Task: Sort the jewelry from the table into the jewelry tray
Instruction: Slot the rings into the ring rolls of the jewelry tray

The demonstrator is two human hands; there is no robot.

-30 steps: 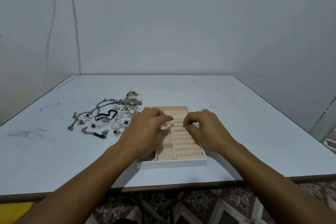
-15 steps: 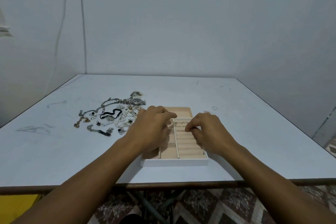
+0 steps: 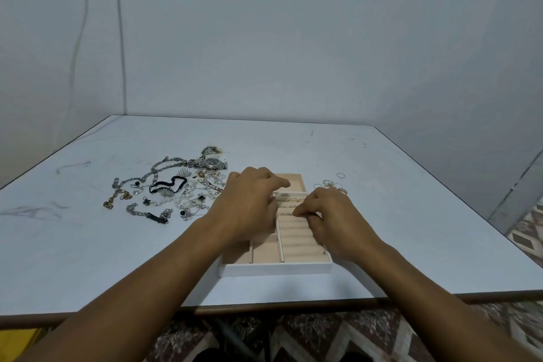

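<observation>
head view: a white table (image 3: 88, 258) fills the middle of the frame, set against pale walls. the jewelry tray (image 3: 276, 269), white outside with beige lining, sits near the table's front edge, its long side running from 6 to 12 o'clock. the left hand (image 3: 249, 209) lies palm down over the tray's left compartments, fingers loosely bent and relaxed, the fingertips reaching the far end at 12 o'clock; nothing shows in its hold. the right hand (image 3: 333, 222) rests on the right side of the tray, its fingers curled and the tips pressed together on the ring rolls (image 3: 296, 241); whether a ring sits between them cannot be told. a few thin rings in the tray (image 3: 293, 200) stand in the far rolls, just beyond those fingertips. at 10 o'clock from the tray lies the jewelry pile (image 3: 188, 197): silver chains, a black band (image 3: 166, 184), a gold chain (image 3: 113, 200) and a wristwatch (image 3: 212, 162) at its far edge. at 2 o'clock from the tray, just beside its far corner, lie loose rings (image 3: 332, 185), with a single ring (image 3: 340, 175) a little beyond them.
</observation>
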